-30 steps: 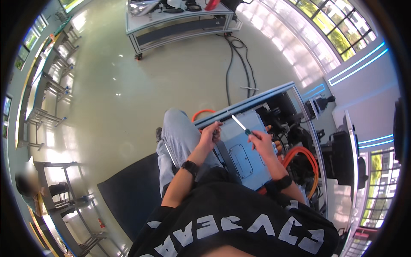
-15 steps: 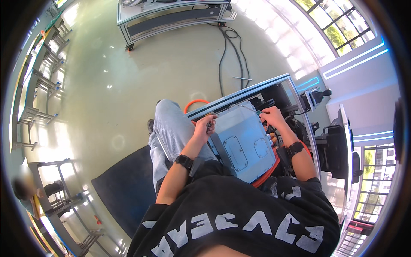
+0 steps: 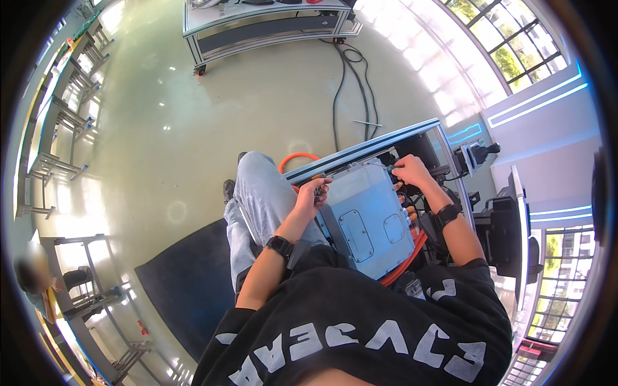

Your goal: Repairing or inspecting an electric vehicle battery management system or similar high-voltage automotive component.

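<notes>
A pale blue-grey metal box (image 3: 376, 193) with bolted cover plates sits inside an aluminium frame in front of me. At its far right corner, my right hand (image 3: 412, 170) is closed around the green handle of what looks like a screwdriver (image 3: 391, 168). The tool's thin shaft points left along the box's far edge. By the box's left edge, my left hand (image 3: 313, 197) is curled around small dark metal pieces (image 3: 318, 192), too small to name surely. Its fingertips point toward the far left corner of the box.
The aluminium frame (image 3: 367, 149) borders the box on its far side. Orange cables (image 3: 405, 258) run along the right. A monitor (image 3: 518, 231) stands at the right. Black cables (image 3: 351, 90) lie on the floor near a wheeled bench (image 3: 267, 40). Another person sits far left.
The view has shifted slightly. My left hand has turned a little, its fingers now further over the box's edge. My right hand stays at the far right corner with the tool.
</notes>
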`<state>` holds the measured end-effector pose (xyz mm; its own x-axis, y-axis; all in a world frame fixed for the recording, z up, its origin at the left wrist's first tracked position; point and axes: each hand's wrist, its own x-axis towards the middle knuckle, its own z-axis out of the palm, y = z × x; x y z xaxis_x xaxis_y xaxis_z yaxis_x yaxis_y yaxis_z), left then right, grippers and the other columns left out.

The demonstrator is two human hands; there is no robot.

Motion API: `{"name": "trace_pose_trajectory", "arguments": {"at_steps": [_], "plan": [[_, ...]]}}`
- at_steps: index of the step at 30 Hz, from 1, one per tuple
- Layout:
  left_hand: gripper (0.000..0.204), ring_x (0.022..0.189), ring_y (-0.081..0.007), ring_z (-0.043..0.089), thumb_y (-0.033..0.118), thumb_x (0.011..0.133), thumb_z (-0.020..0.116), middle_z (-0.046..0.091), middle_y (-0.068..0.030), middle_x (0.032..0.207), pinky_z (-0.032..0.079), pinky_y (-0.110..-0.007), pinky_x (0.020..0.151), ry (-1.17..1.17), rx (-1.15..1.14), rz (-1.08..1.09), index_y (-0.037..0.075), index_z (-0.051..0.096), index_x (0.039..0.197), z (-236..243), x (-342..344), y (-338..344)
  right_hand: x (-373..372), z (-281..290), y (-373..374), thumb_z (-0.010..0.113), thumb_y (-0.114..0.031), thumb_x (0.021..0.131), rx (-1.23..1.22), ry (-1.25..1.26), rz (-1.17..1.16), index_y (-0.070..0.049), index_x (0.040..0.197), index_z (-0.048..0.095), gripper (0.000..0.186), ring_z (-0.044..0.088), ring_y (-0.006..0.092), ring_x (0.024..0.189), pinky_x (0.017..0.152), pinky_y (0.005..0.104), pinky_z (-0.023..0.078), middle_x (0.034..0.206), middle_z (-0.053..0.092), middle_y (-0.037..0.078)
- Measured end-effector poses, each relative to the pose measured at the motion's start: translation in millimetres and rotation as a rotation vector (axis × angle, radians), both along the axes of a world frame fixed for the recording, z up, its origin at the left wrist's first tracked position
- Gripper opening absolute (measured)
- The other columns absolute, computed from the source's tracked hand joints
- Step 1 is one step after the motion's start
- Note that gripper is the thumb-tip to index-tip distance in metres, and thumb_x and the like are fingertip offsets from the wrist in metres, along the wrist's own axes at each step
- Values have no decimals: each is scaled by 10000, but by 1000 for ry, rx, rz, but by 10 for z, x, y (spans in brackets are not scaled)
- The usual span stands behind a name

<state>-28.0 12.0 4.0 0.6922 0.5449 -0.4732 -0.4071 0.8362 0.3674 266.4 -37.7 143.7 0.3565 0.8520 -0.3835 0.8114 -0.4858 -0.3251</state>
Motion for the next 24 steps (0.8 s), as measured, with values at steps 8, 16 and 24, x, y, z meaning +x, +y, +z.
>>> {"name": "trace_pose_trajectory", "arguments": {"at_steps": [8,16,24], "plan": [[233,533,-80,364,182,866,553,483,4,693,283,-218,481,13,6,-6,-2,558,1009,27,28,54,-26,-38,126,642,-236,681,-46,-85,17,-31,751,711,228,655,288,622,638,363,528,629,643,169],[224,504,-67,445,211,832,557,496,26,632,344,-203,451,154,45,-13,51,609,979,-9,71,40,-113,53,571,635,-211,621,-188,-487,485,-119,887,728,297,639,326,910,798,432,518,857,676,158],[231,521,-71,376,204,890,517,494,23,696,270,-215,464,8,-9,-49,32,584,1029,-115,35,-40,-139,122,892,643,-152,618,-133,-414,613,-91,874,714,272,638,354,898,786,436,524,967,658,183]]}}
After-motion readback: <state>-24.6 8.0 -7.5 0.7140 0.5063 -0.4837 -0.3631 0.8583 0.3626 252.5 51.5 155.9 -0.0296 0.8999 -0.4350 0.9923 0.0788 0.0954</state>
